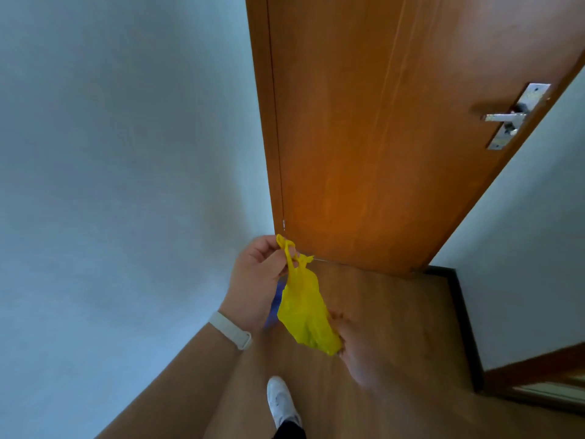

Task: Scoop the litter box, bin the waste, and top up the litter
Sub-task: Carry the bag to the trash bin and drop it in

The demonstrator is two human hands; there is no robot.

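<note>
Pinching yellow bag (303, 312), left hand (257, 280) curled

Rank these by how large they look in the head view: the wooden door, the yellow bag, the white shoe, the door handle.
1. wooden door
2. yellow bag
3. white shoe and door handle: about alike, and the shoe is nearer the camera, so I do not rank them.

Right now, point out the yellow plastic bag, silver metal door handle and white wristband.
Yellow plastic bag (302, 312): head view, middle of its body.
Silver metal door handle (503, 117): head view, lever.
White wristband (229, 329): head view, strap.
</note>
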